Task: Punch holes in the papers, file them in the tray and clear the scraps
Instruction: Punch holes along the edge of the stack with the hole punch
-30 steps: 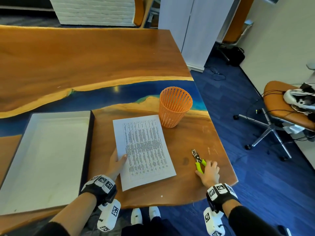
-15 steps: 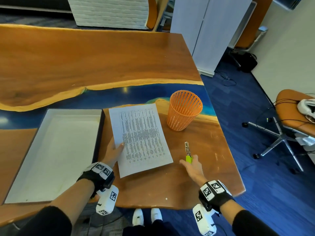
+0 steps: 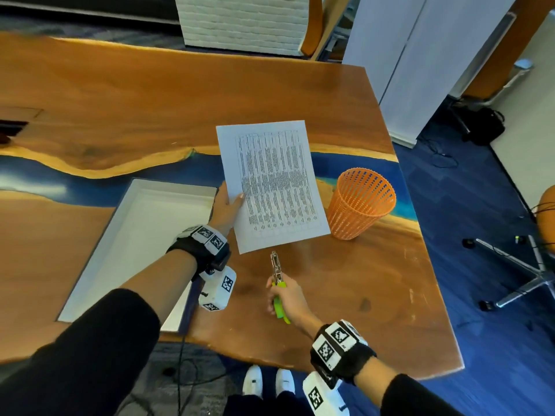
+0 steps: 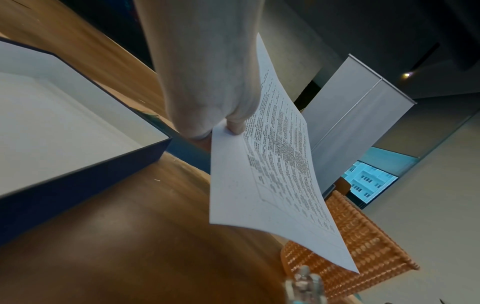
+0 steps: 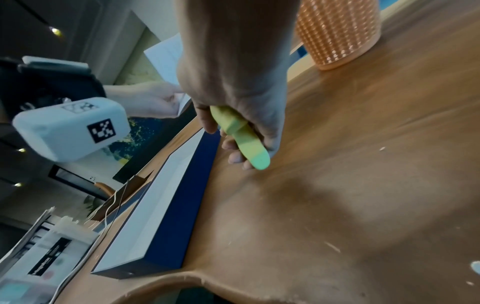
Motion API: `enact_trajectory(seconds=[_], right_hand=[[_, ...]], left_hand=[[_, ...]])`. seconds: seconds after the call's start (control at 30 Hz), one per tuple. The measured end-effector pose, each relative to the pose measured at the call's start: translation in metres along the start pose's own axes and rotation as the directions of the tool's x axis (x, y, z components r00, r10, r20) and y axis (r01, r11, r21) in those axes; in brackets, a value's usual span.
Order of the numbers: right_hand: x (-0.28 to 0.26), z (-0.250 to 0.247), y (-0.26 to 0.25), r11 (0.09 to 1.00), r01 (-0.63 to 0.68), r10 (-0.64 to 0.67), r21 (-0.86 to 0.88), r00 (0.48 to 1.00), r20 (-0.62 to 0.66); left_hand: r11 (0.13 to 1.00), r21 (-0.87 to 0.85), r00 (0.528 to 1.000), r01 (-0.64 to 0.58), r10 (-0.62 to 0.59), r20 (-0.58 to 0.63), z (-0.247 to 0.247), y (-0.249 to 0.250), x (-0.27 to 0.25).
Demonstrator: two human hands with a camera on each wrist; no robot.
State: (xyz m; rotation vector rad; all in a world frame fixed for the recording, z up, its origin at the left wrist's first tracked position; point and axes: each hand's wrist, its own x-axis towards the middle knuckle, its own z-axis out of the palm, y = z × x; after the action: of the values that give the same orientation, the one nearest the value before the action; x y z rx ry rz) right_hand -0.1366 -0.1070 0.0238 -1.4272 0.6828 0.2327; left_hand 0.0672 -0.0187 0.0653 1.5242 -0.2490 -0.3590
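Note:
A printed sheet of paper (image 3: pixel 274 187) (image 4: pixel 272 176) is held up off the table, pinched at its left edge by my left hand (image 3: pixel 228 205) (image 4: pixel 228 123). My right hand (image 3: pixel 285 298) (image 5: pixel 233 123) grips the lime-green handles of a metal hole punch (image 3: pixel 277 274) (image 5: pixel 241 139), whose steel head points toward the paper's lower edge, a short gap below it. The white-lined tray (image 3: pixel 99 265) (image 4: pixel 64 127) (image 5: pixel 166 205) lies on the table to the left and has nothing in it.
An orange mesh bin (image 3: pixel 360 202) (image 4: pixel 350 246) (image 5: pixel 337 33) stands upright right of the paper. A few pale scraps (image 5: pixel 381 148) dot the wooden table (image 3: pixel 345 295) near its right front edge. An office chair (image 3: pixel 534 265) stands on the blue floor beyond.
My left hand lifted the paper off the table and raised it. My right hand closed around the punch handles and drew the punch left, toward the paper.

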Motion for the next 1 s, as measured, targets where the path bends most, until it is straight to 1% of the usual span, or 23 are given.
enact_trajectory(seconds=[0.07,0.27,0.4,0.53,0.67,0.83,0.9,1.0], right_hand=[[0.0,0.007,0.0,1.0,-0.006,0.006,-0.022,1.0,0.021],[0.001,0.014,-0.002,0.999,0.001,0.0,-0.041,1.0,0.018],[0.0,0.016,-0.003,0.999,0.009,-0.008,-0.035,1.0,0.018],[-0.001,0.015,-0.004,1.0,0.006,-0.005,-0.026,1.0,0.018],[-0.002,0.015,-0.005,0.999,0.015,-0.014,-0.031,0.999,0.031],[-0.003,0.013,-0.003,1.0,0.027,-0.027,-0.002,0.999,0.027],[-0.003,0.013,-0.003,1.0,0.029,-0.029,0.002,0.999,0.022],[-0.002,0.014,-0.003,0.999,0.037,-0.036,-0.014,0.999,0.027]], left_hand=[[1.0,-0.013,1.0,0.003,-0.003,0.009,0.004,0.002,-0.001],[0.996,-0.035,0.996,0.077,-0.076,0.042,0.011,-0.008,-0.005],[0.996,-0.033,0.996,0.088,-0.087,0.027,0.011,-0.014,-0.006],[0.991,-0.032,0.992,0.127,-0.127,0.003,0.011,-0.017,-0.004],[0.994,-0.031,0.994,0.107,-0.107,0.001,0.01,-0.017,-0.004],[0.995,-0.042,0.995,0.085,-0.087,-0.049,0.006,-0.014,-0.002],[0.994,-0.05,0.994,0.093,-0.095,-0.05,0.005,-0.015,-0.003],[0.995,-0.047,0.995,0.092,-0.093,-0.019,0.006,-0.016,-0.006]])
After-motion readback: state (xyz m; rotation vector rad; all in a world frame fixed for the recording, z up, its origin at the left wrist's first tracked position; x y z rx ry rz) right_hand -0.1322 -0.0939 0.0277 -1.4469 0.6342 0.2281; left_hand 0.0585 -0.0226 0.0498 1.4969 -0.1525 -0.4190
